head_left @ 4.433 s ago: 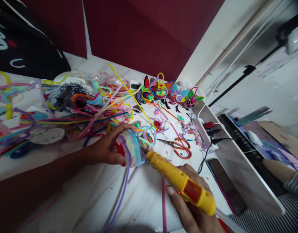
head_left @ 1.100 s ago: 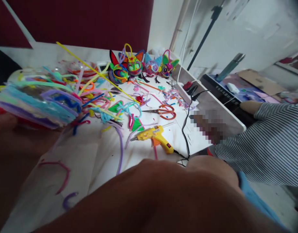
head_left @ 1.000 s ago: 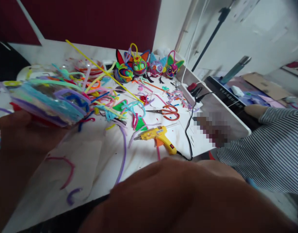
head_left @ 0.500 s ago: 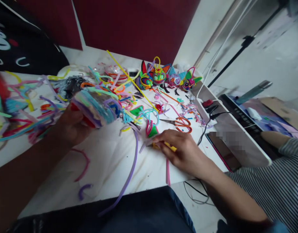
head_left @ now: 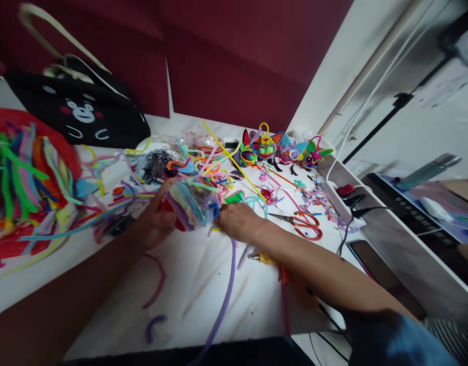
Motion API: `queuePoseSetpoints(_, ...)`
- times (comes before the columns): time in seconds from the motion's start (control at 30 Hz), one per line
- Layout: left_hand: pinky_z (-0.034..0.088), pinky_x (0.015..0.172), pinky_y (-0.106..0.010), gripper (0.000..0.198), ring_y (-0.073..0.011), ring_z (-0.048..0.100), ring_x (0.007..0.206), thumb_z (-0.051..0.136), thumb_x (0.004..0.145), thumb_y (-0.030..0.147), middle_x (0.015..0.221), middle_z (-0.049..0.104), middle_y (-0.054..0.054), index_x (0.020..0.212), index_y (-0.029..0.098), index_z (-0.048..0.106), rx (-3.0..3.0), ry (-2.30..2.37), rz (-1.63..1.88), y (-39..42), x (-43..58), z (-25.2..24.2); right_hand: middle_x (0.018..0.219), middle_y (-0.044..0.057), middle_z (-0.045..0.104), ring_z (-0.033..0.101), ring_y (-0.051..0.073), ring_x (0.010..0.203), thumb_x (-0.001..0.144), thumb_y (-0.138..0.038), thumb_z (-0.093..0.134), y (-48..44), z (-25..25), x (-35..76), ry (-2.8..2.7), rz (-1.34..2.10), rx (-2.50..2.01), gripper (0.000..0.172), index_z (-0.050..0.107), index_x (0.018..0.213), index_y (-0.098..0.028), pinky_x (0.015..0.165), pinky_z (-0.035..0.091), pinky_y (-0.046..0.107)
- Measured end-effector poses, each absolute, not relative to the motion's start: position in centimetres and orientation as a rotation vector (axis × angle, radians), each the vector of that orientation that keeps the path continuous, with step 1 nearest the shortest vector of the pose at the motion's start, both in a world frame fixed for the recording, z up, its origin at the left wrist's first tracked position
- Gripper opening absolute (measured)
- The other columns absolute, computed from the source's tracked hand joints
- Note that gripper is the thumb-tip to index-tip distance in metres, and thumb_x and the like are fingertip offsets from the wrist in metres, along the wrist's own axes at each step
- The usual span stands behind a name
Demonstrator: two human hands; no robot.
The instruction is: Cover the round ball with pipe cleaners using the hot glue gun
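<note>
My left hand point(head_left: 157, 216) is closed around a rounded piece covered in rows of coloured pipe cleaners point(head_left: 190, 203), with pink, lilac, cream and light blue side by side. It is held just above the white table. My right hand point(head_left: 234, 219) is at the piece's right end, its fingers curled together; whatever is between the fingertips is hidden. Under my right forearm lies a glue gun with a yellow nozzle point(head_left: 264, 258) and an orange body, partly covered. Orange-handled scissors point(head_left: 304, 223) lie to the right. A long purple pipe cleaner point(head_left: 228, 290) runs towards the front edge.
A red tray point(head_left: 71, 160) of pipe cleaners stands at left, before a black bag point(head_left: 81, 117). Several colourful pipe-cleaner heads point(head_left: 266, 146) line the back. A phone point(head_left: 382, 274) lies at right by a white divider point(head_left: 390, 213). Pipe-cleaner scraps cover the middle.
My right hand has left the glue gun's nozzle and come to the wrapped piece. My left hand still holds that piece. The view has swung left, showing more of the bag and tray.
</note>
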State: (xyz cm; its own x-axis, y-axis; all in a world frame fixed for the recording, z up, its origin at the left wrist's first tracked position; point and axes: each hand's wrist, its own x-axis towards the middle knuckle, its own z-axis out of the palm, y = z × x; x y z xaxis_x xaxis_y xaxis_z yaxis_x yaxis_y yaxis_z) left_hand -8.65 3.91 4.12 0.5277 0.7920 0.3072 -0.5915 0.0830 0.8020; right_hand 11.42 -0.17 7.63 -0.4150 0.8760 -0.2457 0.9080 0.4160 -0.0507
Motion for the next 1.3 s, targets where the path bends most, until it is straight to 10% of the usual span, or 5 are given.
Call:
queuePoseSetpoints(0.7,0.064,0.068,-0.023,0.084,-0.0171,0.077,0.076,0.094,0.057,0.026,0.095,0.080,0.002,0.133,0.034,0.059,1.033,0.345,1.068,4.2,-8.6,3.8,0.069,0.001,0.067,0.064,0.013,0.057,0.085,-0.024,0.056,-1.1,9.4,21.6,2.779,-1.033,2.328,0.014,0.064,0.093,-0.015,0.057,0.048,0.022)
queuePoseSetpoints(0.97,0.065,0.061,-0.026,0.082,-0.0209,0.077,0.074,0.096,0.049,0.024,0.091,0.081,-0.003,0.125,0.033,0.066,0.975,0.443,1.133,4.4,-8.6,4.2,0.057,-0.003,0.054,0.046,0.011,0.047,0.092,-0.043,0.051,-3.5,10.0,26.4,2.578,-0.820,2.593,0.029,0.060,0.083,-0.017,0.048,0.036,0.022)
queuePoseSetpoints(1.3,0.066,0.060,-0.027,0.070,-0.0181,0.073,0.066,0.096,0.034,0.021,0.081,0.078,-0.001,0.100,0.028,0.074,0.814,0.568,1.269,4.8,-8.6,5.4,0.106,0.017,0.072,0.068,0.022,0.089,0.094,-0.009,0.048,-3.0,9.5,25.6,2.438,-0.172,2.399,0.031,0.072,0.113,-0.010,0.080,0.046,0.031)
